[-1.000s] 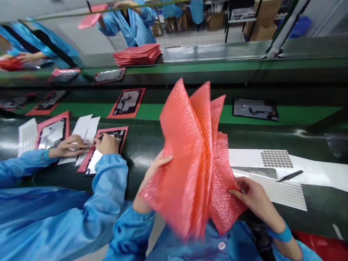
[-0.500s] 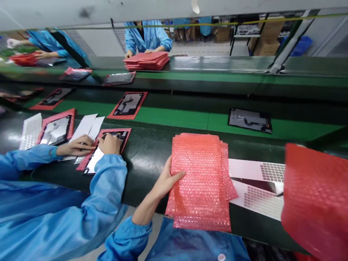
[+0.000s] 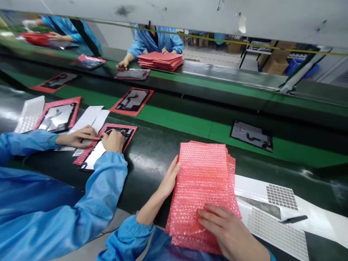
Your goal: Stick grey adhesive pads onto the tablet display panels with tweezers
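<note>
At the near edge of the counter (image 3: 148, 163), the left hand (image 3: 169, 178) braces the bubble-bag stack (image 3: 203, 181) sideways while the right hand (image 3: 228, 228) pins it flat; both grips wide.

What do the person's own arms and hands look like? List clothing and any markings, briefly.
Both hands are bare, with no gloves, rings or watch in view. The left hand comes out of a bright blue left sleeve with a gathered elastic cuff. Behind the right hand, only a sliver of blue right cuff shows at the picture's edge.
</note>
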Demonstrator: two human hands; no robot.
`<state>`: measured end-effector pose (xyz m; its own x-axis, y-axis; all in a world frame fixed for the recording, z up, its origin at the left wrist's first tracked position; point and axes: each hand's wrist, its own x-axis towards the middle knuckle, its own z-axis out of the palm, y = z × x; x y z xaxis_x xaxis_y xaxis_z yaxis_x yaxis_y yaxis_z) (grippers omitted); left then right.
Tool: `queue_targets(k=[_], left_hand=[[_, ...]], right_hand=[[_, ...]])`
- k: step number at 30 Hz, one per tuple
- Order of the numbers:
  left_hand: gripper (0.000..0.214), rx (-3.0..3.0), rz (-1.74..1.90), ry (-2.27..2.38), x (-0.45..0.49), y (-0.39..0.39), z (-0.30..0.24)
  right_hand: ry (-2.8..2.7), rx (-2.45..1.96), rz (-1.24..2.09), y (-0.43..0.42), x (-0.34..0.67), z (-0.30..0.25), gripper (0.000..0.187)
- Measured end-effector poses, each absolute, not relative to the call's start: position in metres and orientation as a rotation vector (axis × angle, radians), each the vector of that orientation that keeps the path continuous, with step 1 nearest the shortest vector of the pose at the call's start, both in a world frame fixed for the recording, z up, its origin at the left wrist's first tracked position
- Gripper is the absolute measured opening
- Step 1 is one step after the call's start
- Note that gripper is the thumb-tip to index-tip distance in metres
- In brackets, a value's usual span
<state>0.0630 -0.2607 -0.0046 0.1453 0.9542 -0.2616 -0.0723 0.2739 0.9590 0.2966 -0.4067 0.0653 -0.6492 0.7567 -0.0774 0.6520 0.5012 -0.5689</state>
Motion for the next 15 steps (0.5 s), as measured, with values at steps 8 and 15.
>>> queue_targets(k=[8,15], left_hand=[[0.101,1.096,0.848,1.114,0.070,-0.241,-0.008],[0.104,1.143,0.737,1.028,0.079,-0.252,-0.007]], right_hand=[[-1.477,-1.656,0.871,-0.414,0.342,0.024,0.071],[-0.924,-1.607,1.031,-0.374,0.322,-0.021,0.082]])
